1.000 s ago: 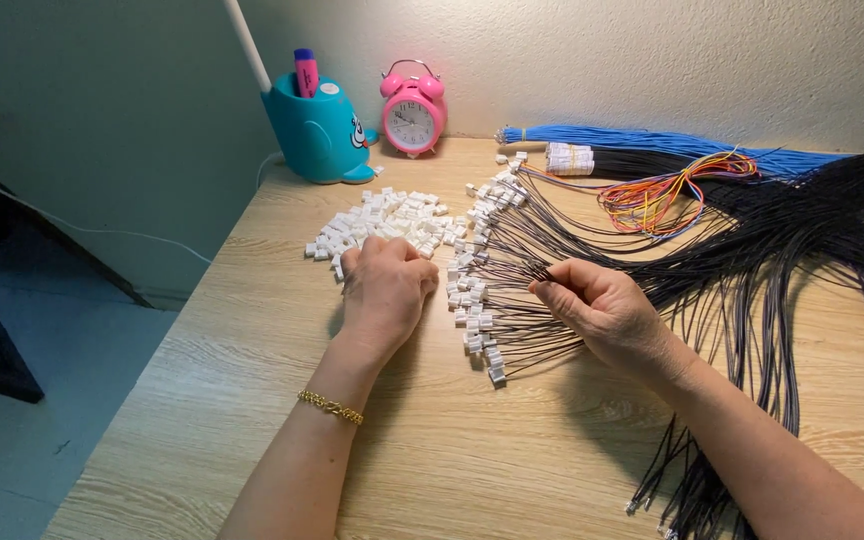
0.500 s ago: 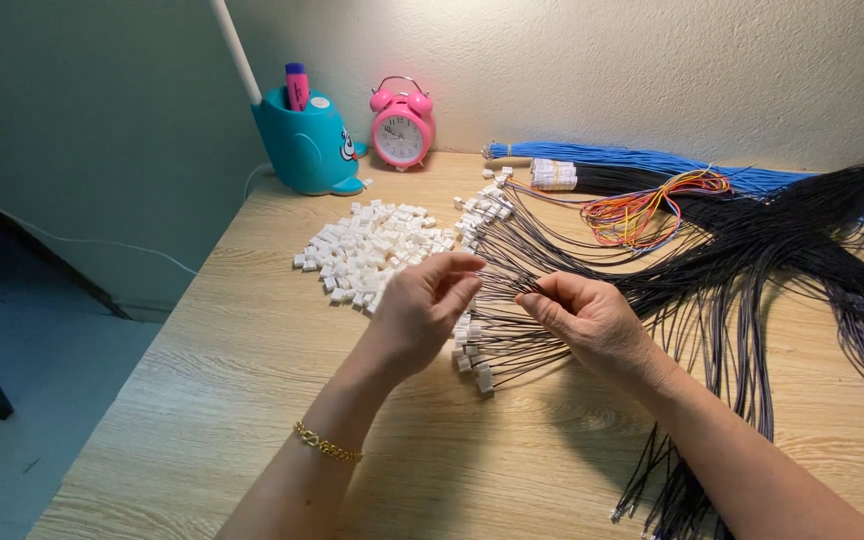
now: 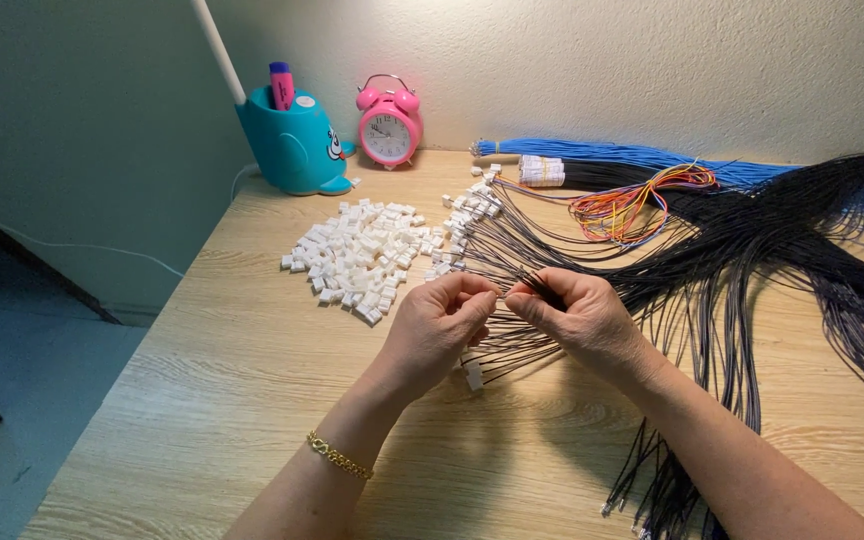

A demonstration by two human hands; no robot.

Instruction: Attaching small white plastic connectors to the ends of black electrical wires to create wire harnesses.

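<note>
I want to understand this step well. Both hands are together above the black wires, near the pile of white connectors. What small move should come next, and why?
Probably press the two pinches together. The left hand and right hand meet fingertip to fingertip over the black wires, as if fitting a wire end into a small piece; what they pinch is hidden. Finished wires beside the white connectors already carry white ends.

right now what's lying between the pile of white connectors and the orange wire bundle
In the head view, between the white connector pile and the orange wire bundle lie fanned black wires tipped with white connectors on the wooden table.
</note>
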